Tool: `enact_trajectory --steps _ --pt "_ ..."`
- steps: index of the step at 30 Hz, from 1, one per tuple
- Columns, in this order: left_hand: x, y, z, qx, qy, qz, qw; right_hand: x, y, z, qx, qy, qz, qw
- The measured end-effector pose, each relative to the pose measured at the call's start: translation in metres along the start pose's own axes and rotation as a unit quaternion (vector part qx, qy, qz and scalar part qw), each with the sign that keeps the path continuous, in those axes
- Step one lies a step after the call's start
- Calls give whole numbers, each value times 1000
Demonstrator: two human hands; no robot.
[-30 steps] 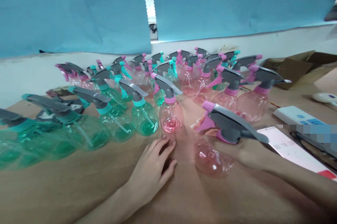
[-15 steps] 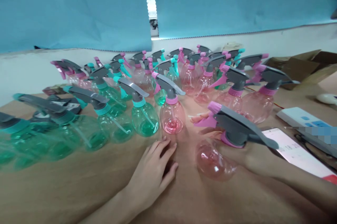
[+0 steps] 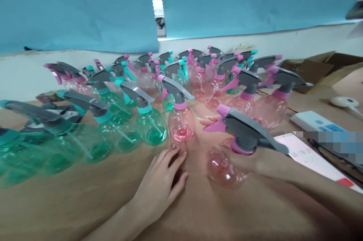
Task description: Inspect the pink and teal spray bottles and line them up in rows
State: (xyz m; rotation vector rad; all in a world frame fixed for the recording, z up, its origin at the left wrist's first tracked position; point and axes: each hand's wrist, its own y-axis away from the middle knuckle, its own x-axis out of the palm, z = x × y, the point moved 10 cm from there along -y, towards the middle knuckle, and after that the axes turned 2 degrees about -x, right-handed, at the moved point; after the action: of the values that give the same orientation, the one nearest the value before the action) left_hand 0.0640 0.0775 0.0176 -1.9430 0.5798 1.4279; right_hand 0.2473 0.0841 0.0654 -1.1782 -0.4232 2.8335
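Note:
My right hand [image 3: 249, 163] is wrapped round a pink spray bottle [image 3: 224, 169] with a grey and pink trigger head, tilted over the table; its fingertips show behind the pink trigger. Flat on the tabletop lies my left hand [image 3: 159, 176], fingers slightly spread and holding nothing. Just beyond its fingertips stands another pink spray bottle [image 3: 181, 122] with a little liquid at the bottom. To the left of that one is a green spray bottle [image 3: 151, 125], part of a row of several green bottles running to the left edge.
Behind, several pink and green spray bottles [image 3: 218, 90] crowd against the wall. On the right lie a phone [image 3: 309, 158] showing a timer, a white power strip [image 3: 314, 120], a white rounded device [image 3: 344, 102] and an open cardboard box [image 3: 320, 67].
The whole view has shifted slightly, so everything sits a little further left. My left hand stays on the table, and my right hand keeps its hold on the tilted pink bottle.

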Motion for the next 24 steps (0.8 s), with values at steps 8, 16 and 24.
enact_trajectory --steps 8,16,24 --pt "1 -1 2 2 -15 -2 1000 5 -10 24 -1 -29 32 999" --pt "1 0 4 -2 -14 -6 1000 10 2 3 -14 -5 20 1000" --pt "-1 -2 3 8 -12 -23 1000 -14 17 21 -65 50 -15 997"
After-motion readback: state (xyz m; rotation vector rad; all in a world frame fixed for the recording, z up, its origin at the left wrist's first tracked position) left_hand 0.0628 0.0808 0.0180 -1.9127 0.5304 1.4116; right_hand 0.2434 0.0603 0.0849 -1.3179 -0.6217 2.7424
